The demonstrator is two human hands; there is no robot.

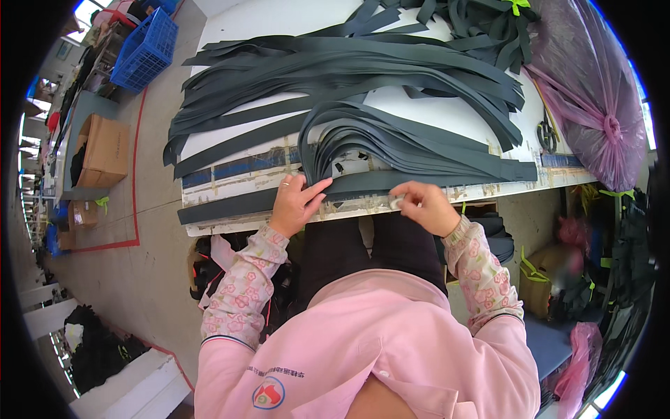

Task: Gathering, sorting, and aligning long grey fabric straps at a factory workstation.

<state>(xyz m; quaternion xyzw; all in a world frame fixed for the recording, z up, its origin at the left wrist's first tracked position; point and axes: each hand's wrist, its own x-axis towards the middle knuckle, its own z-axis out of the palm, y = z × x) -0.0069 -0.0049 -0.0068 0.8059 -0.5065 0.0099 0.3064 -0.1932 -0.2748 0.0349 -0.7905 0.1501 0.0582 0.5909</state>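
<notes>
My left hand [299, 204] rests at the table's near edge, its fingers apart and stretched against a long dark grey-green fabric strip [234, 207]. Its fingertips touch the strip beside the bent end of a stack of similar strips [391, 140], which arches up behind the hand. Further right, my right hand [429, 206] is closed in a pinch just above the same near strip. Between its thumb and fingers shows a small whitish piece [396, 202], too small and blurred to name.
More long strips [335, 70] lie in layers across the white table [209, 28]. Scissors [546, 133] lie at its right side, next to a large tied pink plastic bag [586, 91]. On the left floor stand a blue crate [145, 50] and a cardboard box [105, 150].
</notes>
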